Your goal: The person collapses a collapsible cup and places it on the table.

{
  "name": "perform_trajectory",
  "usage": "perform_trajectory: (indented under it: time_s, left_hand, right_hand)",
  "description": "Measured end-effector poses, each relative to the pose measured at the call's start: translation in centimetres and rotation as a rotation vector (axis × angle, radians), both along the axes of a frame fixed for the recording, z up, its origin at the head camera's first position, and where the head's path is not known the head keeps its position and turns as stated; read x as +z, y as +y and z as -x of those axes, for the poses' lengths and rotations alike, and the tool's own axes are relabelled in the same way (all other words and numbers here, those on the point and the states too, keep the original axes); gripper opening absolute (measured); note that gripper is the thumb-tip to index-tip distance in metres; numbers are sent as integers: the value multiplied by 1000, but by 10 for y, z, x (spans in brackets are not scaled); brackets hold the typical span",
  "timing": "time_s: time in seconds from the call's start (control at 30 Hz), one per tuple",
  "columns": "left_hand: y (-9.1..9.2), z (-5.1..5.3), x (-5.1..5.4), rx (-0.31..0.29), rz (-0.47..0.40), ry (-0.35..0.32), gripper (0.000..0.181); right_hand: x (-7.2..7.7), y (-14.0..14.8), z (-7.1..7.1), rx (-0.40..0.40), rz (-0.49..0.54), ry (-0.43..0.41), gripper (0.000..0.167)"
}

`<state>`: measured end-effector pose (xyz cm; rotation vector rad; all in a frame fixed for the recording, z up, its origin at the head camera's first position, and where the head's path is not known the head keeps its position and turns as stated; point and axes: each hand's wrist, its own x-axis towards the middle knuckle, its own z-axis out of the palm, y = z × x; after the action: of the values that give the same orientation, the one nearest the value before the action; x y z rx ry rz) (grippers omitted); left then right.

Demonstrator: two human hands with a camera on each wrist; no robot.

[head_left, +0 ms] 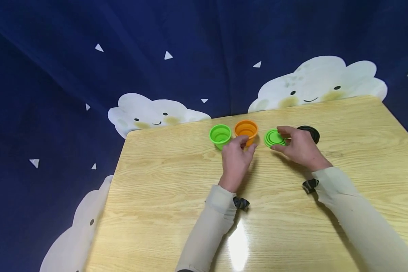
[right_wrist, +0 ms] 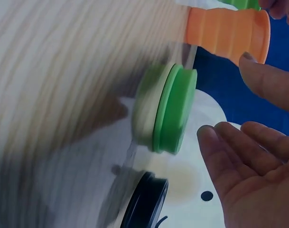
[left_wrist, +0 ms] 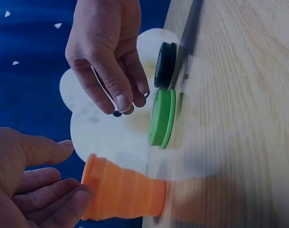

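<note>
An orange collapsible cup (head_left: 246,127) stands extended and upright on the table. My left hand (head_left: 235,160) is at its near side, fingers loosely bent, with fingertips by the rim; whether they touch it I cannot tell. Left of it stands an extended light-green collapsible cup (head_left: 220,134). To the right lies a green collapsible cup (right_wrist: 175,111), folded flat into rings. My right hand (head_left: 302,148) hovers beside and above this flat cup, thumb and fingers spread apart, with a gap showing in the right wrist view. A folded black collapsible cup (left_wrist: 165,65) lies partly behind the right hand.
The cups stand in a row near the far edge of the light wooden table (head_left: 163,189). Behind it hangs a dark blue curtain (head_left: 190,37) with white clouds and triangles. Dark devices are strapped at both wrists.
</note>
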<state>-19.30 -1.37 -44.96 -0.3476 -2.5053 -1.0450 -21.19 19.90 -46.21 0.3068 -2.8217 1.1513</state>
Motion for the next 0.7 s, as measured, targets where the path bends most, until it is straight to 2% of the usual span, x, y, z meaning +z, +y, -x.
perform_trajectory:
  time_s: [0.07,0.2,0.37,0.57,0.7]
  left_hand:
    - [-3,-1,0,6,11,4,23]
    - [-9,0,-2,45,95,9,19]
    - [-11,3,-3,88,179,-42,31]
    - [-8,7,-4,127,169,-157,39]
    - [-7,11,-5,132,152,-185,39]
  right_hand:
    - [0,-3,1,2,14,4,66]
    - [0,-7,2,10,43,-13,67]
    - [2,-13,4,19,73,-49,67]
    - [0,-24,12,38,120,-75,66]
    - [-4,-34,21,58,186,-77,68]
